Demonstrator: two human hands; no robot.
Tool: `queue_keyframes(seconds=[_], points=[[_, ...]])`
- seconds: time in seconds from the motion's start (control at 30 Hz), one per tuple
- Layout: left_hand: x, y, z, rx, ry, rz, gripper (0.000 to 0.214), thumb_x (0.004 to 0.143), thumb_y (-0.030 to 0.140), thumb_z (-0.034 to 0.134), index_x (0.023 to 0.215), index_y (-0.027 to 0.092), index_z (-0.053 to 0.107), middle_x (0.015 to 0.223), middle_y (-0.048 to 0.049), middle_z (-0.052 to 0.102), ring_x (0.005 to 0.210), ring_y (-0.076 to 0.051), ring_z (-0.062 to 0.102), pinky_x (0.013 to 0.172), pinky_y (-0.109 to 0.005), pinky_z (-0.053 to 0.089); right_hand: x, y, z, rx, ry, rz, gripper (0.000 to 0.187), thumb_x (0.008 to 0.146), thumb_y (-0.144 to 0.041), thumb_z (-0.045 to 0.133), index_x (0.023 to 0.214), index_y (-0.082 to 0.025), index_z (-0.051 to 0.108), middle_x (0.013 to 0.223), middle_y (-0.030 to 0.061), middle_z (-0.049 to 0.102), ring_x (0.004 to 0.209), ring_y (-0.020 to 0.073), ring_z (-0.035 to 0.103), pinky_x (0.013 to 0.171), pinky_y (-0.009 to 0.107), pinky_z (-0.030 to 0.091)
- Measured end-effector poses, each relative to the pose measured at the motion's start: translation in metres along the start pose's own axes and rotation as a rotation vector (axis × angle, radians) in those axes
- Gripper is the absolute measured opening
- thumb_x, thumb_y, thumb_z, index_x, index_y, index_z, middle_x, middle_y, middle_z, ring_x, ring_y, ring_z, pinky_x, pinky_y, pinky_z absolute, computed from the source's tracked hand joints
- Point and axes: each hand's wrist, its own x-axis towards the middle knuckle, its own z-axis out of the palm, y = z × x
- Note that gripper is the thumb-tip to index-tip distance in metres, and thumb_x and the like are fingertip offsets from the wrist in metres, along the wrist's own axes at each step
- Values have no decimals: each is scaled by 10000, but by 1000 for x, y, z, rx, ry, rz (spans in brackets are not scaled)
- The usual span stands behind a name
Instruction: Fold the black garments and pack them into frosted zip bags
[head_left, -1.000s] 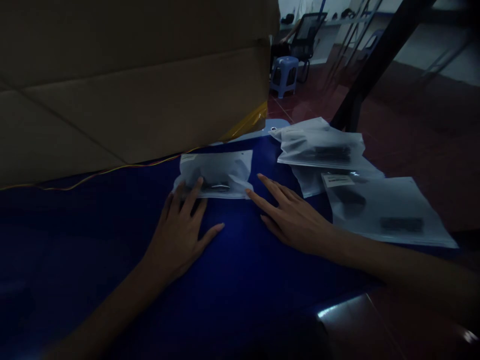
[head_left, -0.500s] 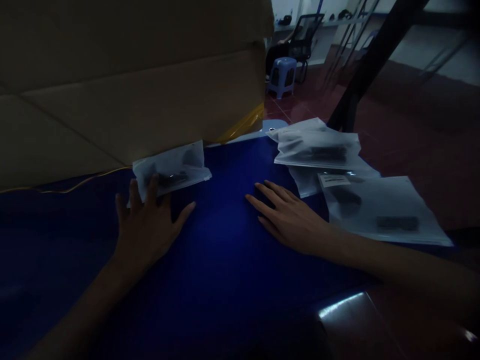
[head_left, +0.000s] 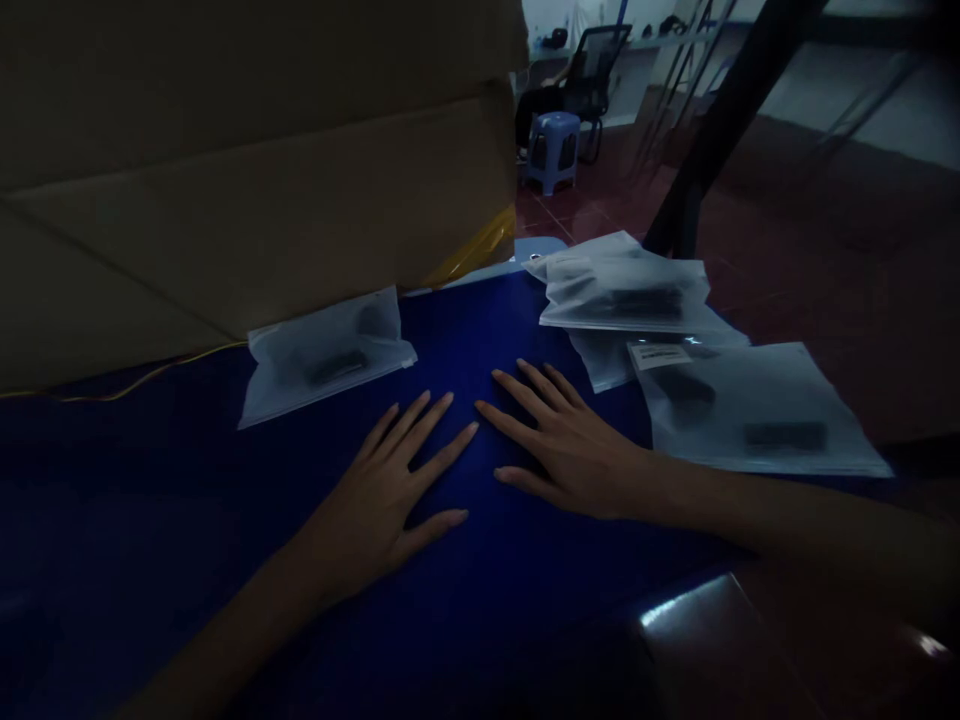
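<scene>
"Frosted bag [head_left: 300, 350]: where is it placed, and what is nearer?"

"It is laid on the blue desk [head_left: 465, 340], left of centre, close by the foot of a large carton [head_left: 300, 210]. Nearer, the left hand [head_left: 386, 495] and the right hand [head_left: 574, 445] are spread palm down over the desk, just beside each other yet apart. Nothing is held in either, and the bag is touched by neither."

"How does it look?"

"Its translucent skin is wrinkled, and it is set aslant, left end nearer. A dark item [head_left: 336, 367] is seen through it towards the near edge, a fainter patch [head_left: 373, 321] towards the far right corner."

"What else is found around?"

"Just past the right forearm [head_left: 705, 492], a labelled bag [head_left: 739, 405] is laid flat; beyond it, more bags [head_left: 626, 295] are heaped, partly covered by one another. At left, a yellow wire [head_left: 142, 382] is run along the carton's base."

"Is anything blocked?"

"Whatever lies behind the carton is hidden. Yellow tape [head_left: 476, 252] is stuck at its lower corner. Farther right, the tiled floor [head_left: 600, 205] is crossed by a dark slanting post [head_left: 739, 115]; beyond are seen a blue stool [head_left: 553, 150] and a mesh chair [head_left: 598, 70]."
</scene>
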Motion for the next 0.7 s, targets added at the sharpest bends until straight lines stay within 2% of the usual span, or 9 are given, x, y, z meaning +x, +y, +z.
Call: queue_keyframes(seconds=[0.17,0.37,0.53,0.7], points=[[-1,-5,0,-29,-8,-9,768,1030,620,489,1663,346,153,1755,-65,80,1597,-388,166,1259,-650,238,0,1,-3,16,-20,3,752,1053,-659,345,1659,-226,239,1726,201,124,1587,438,40,1245,696,189],[-2,-5,-1,-17,-8,1,782,1029,631,479,1667,339,132,1754,-75,79,1593,-395,175,1250,-654,256,-1,2,-2,21,-14,-20,691,1062,-626,370,1651,-279,267,1731,186,115,1585,442,40,1236,708,194],[-1,-6,0,29,6,26,782,1038,626,458,1671,314,121,1748,-109,102,1589,-399,192,1224,-666,299,0,1,-5,21,-29,-15,677,1064,-609,389,1647,-284,281,1724,204,119,1578,461,63,1223,721,212],[-1,-9,4,44,32,38,778,1033,619,472,1670,320,138,1753,-87,90,1591,-394,190,1233,-650,294,1,1,-6,2,-16,-18,677,1061,-605,409,1648,-297,274,1724,196,132,1578,457,93,1223,714,229]])
